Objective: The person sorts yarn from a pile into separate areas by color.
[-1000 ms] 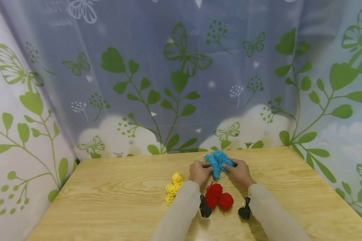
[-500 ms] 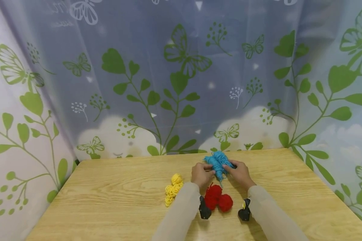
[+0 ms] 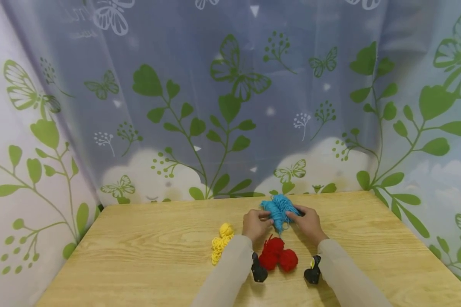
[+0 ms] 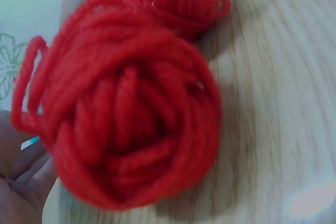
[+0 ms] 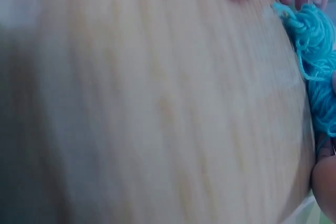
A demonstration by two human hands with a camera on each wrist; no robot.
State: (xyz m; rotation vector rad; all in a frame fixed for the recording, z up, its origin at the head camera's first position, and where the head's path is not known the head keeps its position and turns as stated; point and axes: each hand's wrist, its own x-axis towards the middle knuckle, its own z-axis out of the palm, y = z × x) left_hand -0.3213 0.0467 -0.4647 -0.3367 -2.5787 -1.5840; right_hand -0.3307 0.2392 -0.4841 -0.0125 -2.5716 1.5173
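Observation:
Two bundles of blue yarn lie side by side near the back edge of the table, a loose strand trailing toward the front. My left hand holds the left bundle at its side, thumb and fingers against the strands. From the other side my right hand grips the right bundle, its thumb on top. In the right wrist view the blue yarn shows at the right border with part of the right hand. Closer to me sit red yarn balls; one red ball fills much of the left wrist view.
Yellow yarn, a small ball with loose loops, lies left of my left forearm. The wooden table meets a patterned curtain at the back. Black wrist cameras hang beneath both sleeves, close to the red balls.
The blue yarn's lower end and loose strand have shifted slightly under my hands. Both hands stay on the bundles, and the head view has tilted a little.

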